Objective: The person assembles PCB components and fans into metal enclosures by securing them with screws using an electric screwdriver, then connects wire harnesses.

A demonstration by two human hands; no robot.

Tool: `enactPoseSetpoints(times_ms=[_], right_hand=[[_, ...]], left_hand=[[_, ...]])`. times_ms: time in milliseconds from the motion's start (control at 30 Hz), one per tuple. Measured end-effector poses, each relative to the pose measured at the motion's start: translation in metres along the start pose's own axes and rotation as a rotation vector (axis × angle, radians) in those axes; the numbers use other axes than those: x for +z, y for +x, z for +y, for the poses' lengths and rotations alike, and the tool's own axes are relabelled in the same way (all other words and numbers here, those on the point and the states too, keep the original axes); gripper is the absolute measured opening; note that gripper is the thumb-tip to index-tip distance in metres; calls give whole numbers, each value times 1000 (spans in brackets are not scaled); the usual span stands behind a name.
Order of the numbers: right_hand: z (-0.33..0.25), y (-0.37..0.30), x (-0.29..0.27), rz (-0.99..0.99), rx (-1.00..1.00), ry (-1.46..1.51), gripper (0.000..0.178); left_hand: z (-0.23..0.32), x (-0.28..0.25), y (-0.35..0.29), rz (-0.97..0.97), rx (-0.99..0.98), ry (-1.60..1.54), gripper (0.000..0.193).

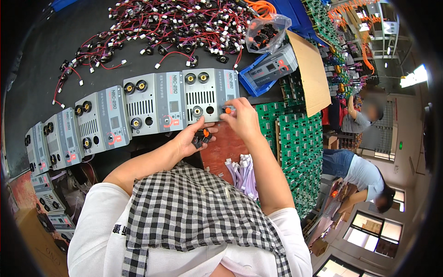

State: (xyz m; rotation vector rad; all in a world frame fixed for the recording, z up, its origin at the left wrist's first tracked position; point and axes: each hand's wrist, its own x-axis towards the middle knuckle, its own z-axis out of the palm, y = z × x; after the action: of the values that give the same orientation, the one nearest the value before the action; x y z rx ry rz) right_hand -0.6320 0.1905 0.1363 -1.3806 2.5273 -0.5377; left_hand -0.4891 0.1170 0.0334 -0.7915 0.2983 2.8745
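A row of grey front panels with black-ringed brass sockets and vent slots runs along the bench edge. At the rightmost panel (200, 87), my right hand (244, 121) pinches a small black knob with an orange cap (228, 111) at the panel's lower right corner. Whether the knob sits on a shaft there is hidden. Just below that panel, my left hand (185, 140) is turned palm up, fingers curled round several loose black-and-orange knobs (203, 134). The neighbouring panel (153, 102) on the left has an orange-red dial marking and no orange knob.
A heap of red-wired connectors (184, 27) covers the back of the bench. Behind the right hand are a clear bag of knobs (265, 36), a blue bin (256, 85) and a cardboard flap (309, 76). Green circuit boards (300, 152) and white-plugged cables (243, 175) lie at right; people work beyond.
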Motion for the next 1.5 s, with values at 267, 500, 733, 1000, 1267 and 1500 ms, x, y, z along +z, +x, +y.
enactPoseSetpoints(times_ms=[267, 500, 733, 1000, 1267, 1500], right_hand=[[-72, -58, 32, -172, -153, 115, 23], [-108, -59, 49, -242, -78, 163, 26], [-129, -62, 63, -258, -123, 143, 31], [-129, -28, 72, -113, -28, 327, 22], [-119, -13, 91, -13, -173, -17, 20], [-123, -10, 87, -83, -200, -62, 20]], left_hand=[[4, -5, -54, -15, -44, 8, 43], [10, -20, -101, -3, 59, 115, 47], [15, -33, -132, -37, 114, 165, 53], [16, -68, -121, 79, 120, 9, 55], [26, -68, -113, 166, 206, -91, 44], [28, -66, -114, 151, 217, -119, 40]])
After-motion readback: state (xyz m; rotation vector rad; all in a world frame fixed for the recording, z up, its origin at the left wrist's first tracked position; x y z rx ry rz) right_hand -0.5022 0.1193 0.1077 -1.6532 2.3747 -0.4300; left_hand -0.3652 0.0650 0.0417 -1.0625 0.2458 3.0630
